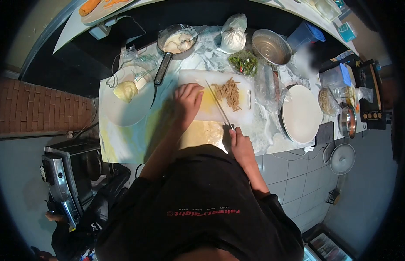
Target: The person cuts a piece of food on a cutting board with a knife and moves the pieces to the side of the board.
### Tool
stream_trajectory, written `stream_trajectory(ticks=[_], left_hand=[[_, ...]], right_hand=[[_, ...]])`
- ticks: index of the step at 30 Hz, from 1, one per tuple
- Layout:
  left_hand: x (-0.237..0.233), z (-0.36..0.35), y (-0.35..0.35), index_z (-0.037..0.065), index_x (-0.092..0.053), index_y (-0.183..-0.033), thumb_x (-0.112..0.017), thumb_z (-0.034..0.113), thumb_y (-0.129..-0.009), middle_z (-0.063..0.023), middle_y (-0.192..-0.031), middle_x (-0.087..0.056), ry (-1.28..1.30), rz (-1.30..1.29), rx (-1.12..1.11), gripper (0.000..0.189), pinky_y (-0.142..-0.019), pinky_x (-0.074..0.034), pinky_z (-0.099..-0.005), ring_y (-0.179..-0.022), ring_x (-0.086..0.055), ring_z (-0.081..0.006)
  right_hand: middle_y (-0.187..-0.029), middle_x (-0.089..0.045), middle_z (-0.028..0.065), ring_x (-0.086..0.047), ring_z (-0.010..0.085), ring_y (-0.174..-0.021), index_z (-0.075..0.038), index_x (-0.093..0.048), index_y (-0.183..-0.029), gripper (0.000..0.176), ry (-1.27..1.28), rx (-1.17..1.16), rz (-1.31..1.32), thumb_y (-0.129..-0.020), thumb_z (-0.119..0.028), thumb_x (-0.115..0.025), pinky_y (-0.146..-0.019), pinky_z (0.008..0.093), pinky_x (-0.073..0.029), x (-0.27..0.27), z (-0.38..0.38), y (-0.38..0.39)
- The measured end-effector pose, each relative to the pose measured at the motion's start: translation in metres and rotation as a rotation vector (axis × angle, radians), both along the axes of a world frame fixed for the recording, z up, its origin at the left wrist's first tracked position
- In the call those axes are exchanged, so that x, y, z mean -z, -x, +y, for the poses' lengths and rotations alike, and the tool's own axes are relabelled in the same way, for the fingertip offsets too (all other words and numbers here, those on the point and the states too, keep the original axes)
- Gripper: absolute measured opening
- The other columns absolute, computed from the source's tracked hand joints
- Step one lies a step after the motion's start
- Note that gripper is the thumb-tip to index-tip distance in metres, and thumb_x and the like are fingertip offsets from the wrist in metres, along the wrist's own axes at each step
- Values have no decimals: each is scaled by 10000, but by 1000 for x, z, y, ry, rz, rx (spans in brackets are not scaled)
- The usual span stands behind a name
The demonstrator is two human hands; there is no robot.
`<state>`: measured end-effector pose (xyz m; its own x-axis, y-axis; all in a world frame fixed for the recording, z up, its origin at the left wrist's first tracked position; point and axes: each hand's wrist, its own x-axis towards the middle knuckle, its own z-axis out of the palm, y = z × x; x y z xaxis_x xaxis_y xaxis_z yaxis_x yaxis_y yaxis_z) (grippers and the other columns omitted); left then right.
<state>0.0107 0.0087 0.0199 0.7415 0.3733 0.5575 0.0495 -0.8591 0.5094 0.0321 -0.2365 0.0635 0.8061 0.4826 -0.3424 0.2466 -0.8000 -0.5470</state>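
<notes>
My right hand (pixel 241 145) is wrapped round the handle of a kitchen knife (pixel 217 103), whose long blade points away over the white cutting board (pixel 191 76). My left hand (pixel 189 98) rests at the board's left side, fingers curled and pressed together; whatever lies under them is hidden. Right of the blade is a pile of thin brownish strips (pixel 230 93). Yellowish wet stains mark the board between blade and left hand. To the left stands a large white plate (pixel 119 115) with a pale, cabbage-like lump (pixel 125 91) on it.
Behind the board are a frying pan (pixel 164 69) with pale contents, a bag of white powder (pixel 233 40), a bag of green vegetables (pixel 243 63) and a metal bowl (pixel 272 47). A white oval plate (pixel 301 115) stands right. Another person's hand (pixel 55 217) is near the stove (pixel 63 178).
</notes>
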Motion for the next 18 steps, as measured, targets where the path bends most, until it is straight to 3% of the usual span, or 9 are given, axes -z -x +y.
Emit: stream_trajectory(ticks=[5, 18], left_hand=[[14, 24, 8, 118, -671, -1022, -760, 170, -784, -62, -1084, -632, 29, 60, -207, 259, -950, -393, -438, -1065, -565, -293], [22, 29, -3, 136, -635, -920, -756, 142, -776, -56, -1028, -612, 73, 160, -108, 188, -918, -397, -444, -1043, -557, -313]], right_hand=[[-750, -635, 347, -627, 540, -752, 7, -565, -1126, 419, -47, -84, -17, -1058, -375, -406, -652, 605, -511, 18, -5, -2], [-750, -626, 359, -617, 552, -768, 20, -568, -1144, 429, -47, 18, -19, -1056, -372, -418, -661, 614, -493, 3, -3, -7]])
